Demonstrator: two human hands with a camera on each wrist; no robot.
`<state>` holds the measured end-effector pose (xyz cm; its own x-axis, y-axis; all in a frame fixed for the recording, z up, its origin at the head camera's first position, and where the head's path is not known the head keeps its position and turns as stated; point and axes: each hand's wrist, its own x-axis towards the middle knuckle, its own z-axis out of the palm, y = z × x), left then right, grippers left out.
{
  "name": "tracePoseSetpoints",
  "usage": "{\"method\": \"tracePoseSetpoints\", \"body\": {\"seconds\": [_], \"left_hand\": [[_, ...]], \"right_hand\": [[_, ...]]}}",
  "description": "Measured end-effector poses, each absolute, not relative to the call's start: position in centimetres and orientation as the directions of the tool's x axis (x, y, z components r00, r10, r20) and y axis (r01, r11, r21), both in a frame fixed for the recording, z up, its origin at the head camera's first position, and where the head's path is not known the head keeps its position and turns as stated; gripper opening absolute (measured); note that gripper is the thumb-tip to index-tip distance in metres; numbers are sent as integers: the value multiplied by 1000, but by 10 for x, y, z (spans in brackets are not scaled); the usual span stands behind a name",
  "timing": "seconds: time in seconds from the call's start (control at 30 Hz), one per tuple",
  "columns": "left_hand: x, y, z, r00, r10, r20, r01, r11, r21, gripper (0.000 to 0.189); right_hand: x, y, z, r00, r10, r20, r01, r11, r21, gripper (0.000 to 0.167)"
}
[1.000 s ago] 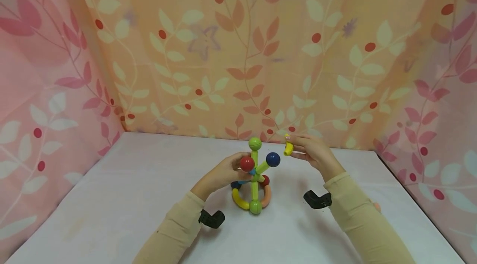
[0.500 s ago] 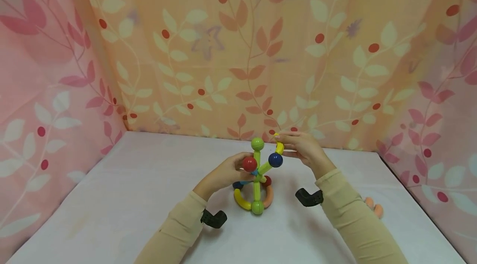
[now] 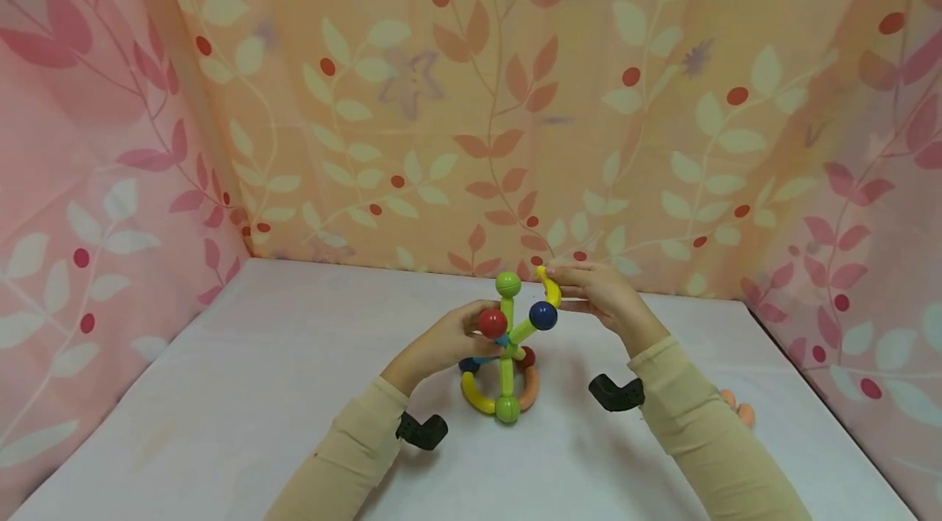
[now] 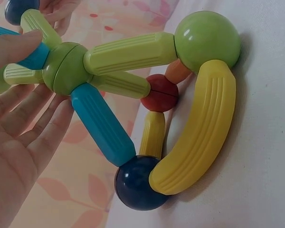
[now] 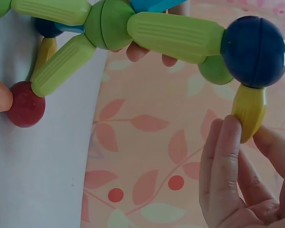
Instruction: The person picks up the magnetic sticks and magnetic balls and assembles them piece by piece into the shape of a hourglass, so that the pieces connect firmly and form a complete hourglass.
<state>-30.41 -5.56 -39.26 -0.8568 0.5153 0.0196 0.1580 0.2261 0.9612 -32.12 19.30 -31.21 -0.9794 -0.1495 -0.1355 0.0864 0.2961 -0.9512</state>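
A magnetic stick-and-ball structure [image 3: 506, 378] stands on the white table, built of ribbed sticks and coloured balls. My left hand [image 3: 441, 343] holds it near the green hub ball [image 4: 66, 69], thumb over a blue stick [image 4: 33, 54] and fingers beneath. My right hand [image 3: 607, 298] pinches a curved yellow stick [image 5: 250, 111] between thumb and fingers. That stick's end meets the navy ball [image 5: 254, 51], which tops a slanting green stick [image 5: 178, 37]. A red ball [image 3: 493, 323] sits in front of the left fingers. Below, a yellow curve [image 4: 202, 133] joins a green ball [image 4: 207, 42] to another navy ball [image 4: 141, 183].
Two peach-coloured curved pieces [image 3: 746, 414] lie on the table [image 3: 243, 390] at the right, partly behind the right sleeve. Black wrist mounts [image 3: 616, 393] stick out from both forearms. Printed leaf-pattern cloth [image 3: 412, 136] walls in the back and sides.
My right hand has moved left with the curved yellow stick, bringing it to the navy ball. The peach pieces show more beside the right sleeve. The left hand keeps its hold.
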Motion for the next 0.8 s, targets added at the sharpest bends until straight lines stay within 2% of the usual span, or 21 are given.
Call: {"method": "tracePoseSetpoints", "body": {"seconds": [0.2,0.8], "left_hand": [[-305,-57,-392,-853,521,20,166,235,958,62],[-303,-56,-393,-854,520,23,169,235,957,60]], "right_hand": [[-315,195,-308,-971,-200,-128,55,336,-940,48],[-318,192,-309,-969,-203,-141,54,383,-922,38]]}}
